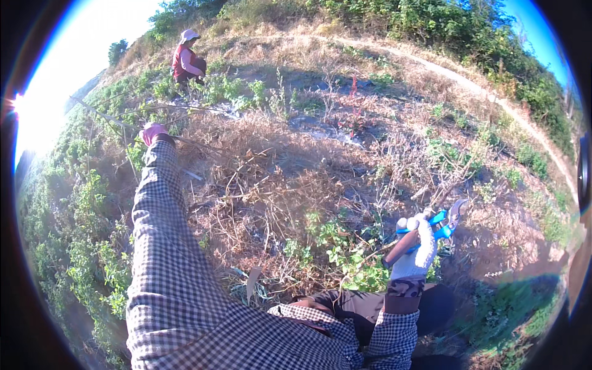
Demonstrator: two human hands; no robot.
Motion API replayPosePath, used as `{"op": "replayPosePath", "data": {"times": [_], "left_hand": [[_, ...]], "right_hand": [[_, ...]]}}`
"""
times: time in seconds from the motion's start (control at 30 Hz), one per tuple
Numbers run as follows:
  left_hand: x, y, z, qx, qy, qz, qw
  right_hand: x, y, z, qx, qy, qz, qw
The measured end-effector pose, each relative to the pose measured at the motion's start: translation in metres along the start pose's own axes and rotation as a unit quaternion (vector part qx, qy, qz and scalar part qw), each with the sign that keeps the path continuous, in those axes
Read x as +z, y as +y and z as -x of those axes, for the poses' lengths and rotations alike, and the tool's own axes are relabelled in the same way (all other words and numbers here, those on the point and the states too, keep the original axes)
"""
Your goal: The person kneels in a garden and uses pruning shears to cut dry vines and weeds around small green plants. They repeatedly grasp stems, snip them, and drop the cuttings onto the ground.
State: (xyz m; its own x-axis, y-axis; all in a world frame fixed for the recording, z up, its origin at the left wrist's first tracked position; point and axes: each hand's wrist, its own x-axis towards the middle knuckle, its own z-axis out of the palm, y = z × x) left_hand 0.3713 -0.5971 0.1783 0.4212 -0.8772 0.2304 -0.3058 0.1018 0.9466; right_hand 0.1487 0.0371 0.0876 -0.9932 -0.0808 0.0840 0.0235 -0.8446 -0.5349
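My left hand point(152, 133) is stretched far out at the upper left, its fingers closed around a thin dry branch point(108, 116). Bare twigs of that branch spread out on both sides of the fist. Low on the right, my right hand point(416, 252), in a white knitted glove, grips blue-handled pruning shears point(445, 224). The metal blades point up and to the right. A brown cylindrical piece point(401, 249) also lies against this glove; what it belongs to is unclear. Dry tangled stems point(259, 194) cover the ground between my hands.
Another person point(187, 60) in a hat and red vest crouches farther up the slope. Green leafy plants point(88, 240) grow along the left, and a low green plant point(356, 268) stands before my knees. A pale path point(453, 78) curves past bushes point(434, 27) at the upper right.
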Motion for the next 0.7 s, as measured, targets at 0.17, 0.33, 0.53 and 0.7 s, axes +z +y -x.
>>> {"op": "replayPosePath", "data": {"times": [0.17, 0.33, 0.53, 0.7], "left_hand": [[0.068, -0.081, 0.060, -0.030, -0.219, -0.044, 0.974], [0.090, -0.147, 0.154, -0.124, -0.497, -0.043, 0.858], [0.085, -0.111, 0.215, -0.045, -0.643, -0.068, 0.761], [0.036, -0.059, 0.276, 0.324, -0.554, -0.209, 0.738]], "right_hand": [[-0.018, -0.038, -0.004, -0.021, 0.061, 0.050, 0.997], [-0.062, -0.064, 0.003, -0.084, 0.127, 0.188, 0.970], [-0.083, -0.072, 0.006, -0.117, 0.218, 0.187, 0.951], [-0.081, -0.068, 0.012, -0.079, 0.236, 0.161, 0.955]]}}
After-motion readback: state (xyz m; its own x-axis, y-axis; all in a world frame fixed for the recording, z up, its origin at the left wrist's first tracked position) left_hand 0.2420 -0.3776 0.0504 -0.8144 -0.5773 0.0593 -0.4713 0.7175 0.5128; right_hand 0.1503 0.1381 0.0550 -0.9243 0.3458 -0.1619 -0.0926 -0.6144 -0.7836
